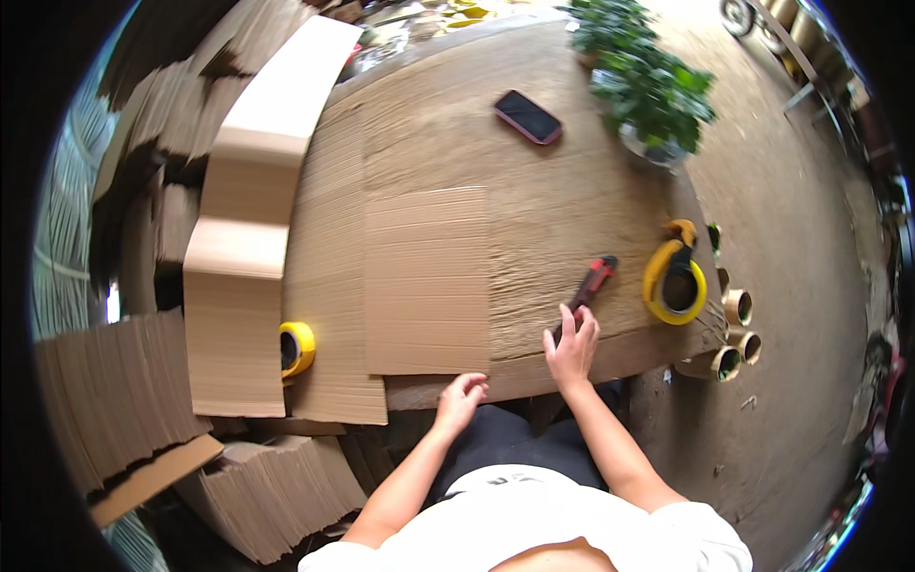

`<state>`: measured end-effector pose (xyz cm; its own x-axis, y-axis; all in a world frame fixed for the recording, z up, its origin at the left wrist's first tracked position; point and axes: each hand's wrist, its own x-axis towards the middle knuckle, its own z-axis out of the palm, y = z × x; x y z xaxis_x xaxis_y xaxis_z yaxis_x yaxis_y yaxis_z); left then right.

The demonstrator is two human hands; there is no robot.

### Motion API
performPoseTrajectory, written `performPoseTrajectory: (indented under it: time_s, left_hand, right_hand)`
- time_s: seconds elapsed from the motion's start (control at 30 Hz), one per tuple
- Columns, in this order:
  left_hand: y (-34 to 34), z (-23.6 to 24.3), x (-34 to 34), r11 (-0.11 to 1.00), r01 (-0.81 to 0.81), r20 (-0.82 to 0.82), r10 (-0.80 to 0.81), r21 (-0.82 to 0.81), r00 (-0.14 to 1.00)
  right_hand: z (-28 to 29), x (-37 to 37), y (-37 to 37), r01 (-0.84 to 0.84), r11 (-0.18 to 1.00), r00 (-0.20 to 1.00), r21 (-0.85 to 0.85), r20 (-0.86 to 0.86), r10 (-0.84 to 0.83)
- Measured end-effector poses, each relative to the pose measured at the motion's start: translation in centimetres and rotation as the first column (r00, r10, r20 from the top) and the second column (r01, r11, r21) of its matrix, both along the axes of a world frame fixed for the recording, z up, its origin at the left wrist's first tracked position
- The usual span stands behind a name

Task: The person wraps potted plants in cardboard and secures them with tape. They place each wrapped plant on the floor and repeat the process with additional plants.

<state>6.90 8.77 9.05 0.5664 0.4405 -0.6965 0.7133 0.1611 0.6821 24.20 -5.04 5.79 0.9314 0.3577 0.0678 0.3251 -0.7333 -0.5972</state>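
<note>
A flat sheet of brown cardboard [427,281] lies on the wooden table in front of me. My left hand [461,398] is by its lower right corner at the table's front edge, fingers loosely bent and slightly apart, with nothing visible in them. To the right, my right hand [573,348] has its fingers around the near end of a red and black utility knife [598,274]. The knife lies slanted over the tabletop, its far end pointing away from me. Part of its near end is hidden by the fingers.
A yellow tape dispenser [658,286] is at the table's right edge. A tape roll [298,349] stands beside folded cardboard [238,315] at left. A phone [529,117] and potted plants [653,95] are farther back. Cardboard stacks [124,391] fill the left side; cardboard tubes [739,307] are at right.
</note>
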Motion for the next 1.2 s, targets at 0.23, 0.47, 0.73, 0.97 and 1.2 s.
performPoseTrajectory:
  time_s: [0.23, 0.47, 0.73, 0.97, 1.2]
  left_hand:
    - [16.1, -5.6, -9.5, 0.776, -0.095, -0.17, 0.252, 0.623, 0.953]
    - [17.1, -8.1, -6.2, 0.759, -0.009, -0.376, 0.332, 0.65, 0.865]
    - [12.0, -7.7, -1.3, 0.853, -0.519, -0.058, 0.516, -0.05, 0.854]
    - [11.2, -10.5, -3.5, 0.885, -0.459, -0.129, 0.465, 0.08, 0.876]
    - [8.7, -9.5, -0.6, 0.843, -0.537, -0.094, 0.534, -0.016, 0.84]
  right_hand:
    - [-4.6, 0.5, -1.6, -0.059, 0.845, 0.971, -0.531, 0.167, 0.172]
    - [-1.9, 0.5, -3.0, -0.119, 0.951, 0.976, -0.285, -0.208, 0.059]
    - [-5.5, 0.1, 5.5, 0.567, 0.802, 0.352, 0.188, -0.936, -0.029]
    - [-5.4, 3.1, 7.8, 0.502, 0.82, 0.765, -0.275, -0.301, -0.569]
    - [-0.9, 8.3, 4.8, 0.408, 0.889, 0.428, 0.208, -0.904, 0.015]
